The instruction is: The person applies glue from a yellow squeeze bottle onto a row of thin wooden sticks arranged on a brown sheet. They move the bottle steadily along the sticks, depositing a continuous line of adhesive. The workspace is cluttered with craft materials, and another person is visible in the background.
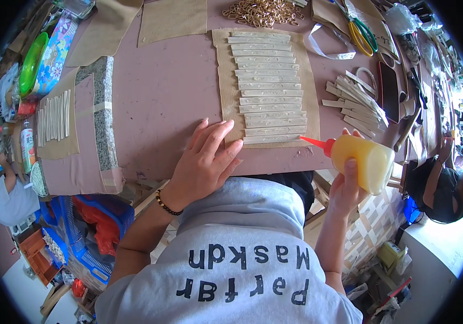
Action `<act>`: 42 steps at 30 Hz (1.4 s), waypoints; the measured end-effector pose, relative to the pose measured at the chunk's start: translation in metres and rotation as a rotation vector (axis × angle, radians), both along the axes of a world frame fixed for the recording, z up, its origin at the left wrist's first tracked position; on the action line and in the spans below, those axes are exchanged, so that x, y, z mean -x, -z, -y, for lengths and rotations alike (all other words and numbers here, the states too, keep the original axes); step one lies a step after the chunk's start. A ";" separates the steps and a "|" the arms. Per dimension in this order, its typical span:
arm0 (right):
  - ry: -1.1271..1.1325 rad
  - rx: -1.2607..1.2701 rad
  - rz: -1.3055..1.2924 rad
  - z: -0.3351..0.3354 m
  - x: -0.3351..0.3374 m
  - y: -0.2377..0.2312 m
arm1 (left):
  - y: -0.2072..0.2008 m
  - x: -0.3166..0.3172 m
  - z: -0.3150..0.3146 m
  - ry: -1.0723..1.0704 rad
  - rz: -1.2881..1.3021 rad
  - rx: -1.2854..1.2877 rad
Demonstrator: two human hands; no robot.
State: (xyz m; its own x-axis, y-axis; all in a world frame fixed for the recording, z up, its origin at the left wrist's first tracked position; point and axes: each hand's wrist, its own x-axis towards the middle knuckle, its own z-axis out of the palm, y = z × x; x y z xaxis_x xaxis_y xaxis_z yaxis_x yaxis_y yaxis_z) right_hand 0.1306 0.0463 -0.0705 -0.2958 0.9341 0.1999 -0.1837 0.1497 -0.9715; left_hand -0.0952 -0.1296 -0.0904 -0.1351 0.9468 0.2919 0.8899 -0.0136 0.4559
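Note:
My right hand (pixel 347 186) is wrapped round a yellow squeeze bottle (pixel 362 162), tilted so that its red nozzle points left. The nozzle tip is at the right end of the nearest pale strip (pixel 274 139); whether it touches I cannot tell. Several such strips lie in a column on a tan sheet (pixel 311 108), with shiny, clear wet streaks along them. My left hand (pixel 207 154) lies with fingers spread at the sheet's near left corner, fingertips on or beside its edge, holding nothing.
Loose pale strips (pixel 355 102) lie in a pile right of the sheet. Gold-coloured metal links (pixel 264 12) are heaped beyond it, near scissors (pixel 362 38) with yellow and green handles. At left, more strips (pixel 54 119) rest beside a stone slab (pixel 104 108). Other people sit at both sides.

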 end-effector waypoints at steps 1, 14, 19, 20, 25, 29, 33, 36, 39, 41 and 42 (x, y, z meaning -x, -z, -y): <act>-0.002 0.002 0.007 0.000 0.000 0.000 | 0.000 0.000 0.000 0.001 -0.001 0.004; -0.190 0.075 -0.030 0.024 0.032 0.000 | 0.000 0.000 0.001 -0.011 -0.020 0.009; -0.253 0.052 0.004 0.030 0.041 -0.001 | 0.002 0.000 0.002 -0.009 -0.018 -0.001; -0.266 0.054 -0.003 0.031 0.043 -0.001 | 0.002 0.000 0.002 -0.005 -0.016 -0.007; -0.319 0.047 -0.020 0.038 0.050 0.000 | 0.001 0.001 0.003 0.010 -0.029 -0.023; -0.360 0.033 -0.009 0.042 0.054 0.001 | 0.000 0.001 0.002 0.016 -0.036 -0.027; -0.406 0.012 -0.029 0.042 0.055 0.003 | -0.001 0.001 0.002 0.012 -0.033 -0.022; -0.405 0.002 -0.013 0.040 0.053 0.002 | 0.002 0.001 0.003 0.011 -0.025 -0.031; -0.401 0.009 -0.004 0.041 0.054 0.000 | 0.001 0.001 0.002 0.012 -0.020 -0.030; -0.411 0.001 0.002 0.042 0.055 0.000 | 0.000 0.001 0.003 0.014 -0.023 -0.015; -0.421 -0.011 0.011 0.043 0.056 0.000 | 0.001 0.001 0.002 0.015 -0.025 -0.007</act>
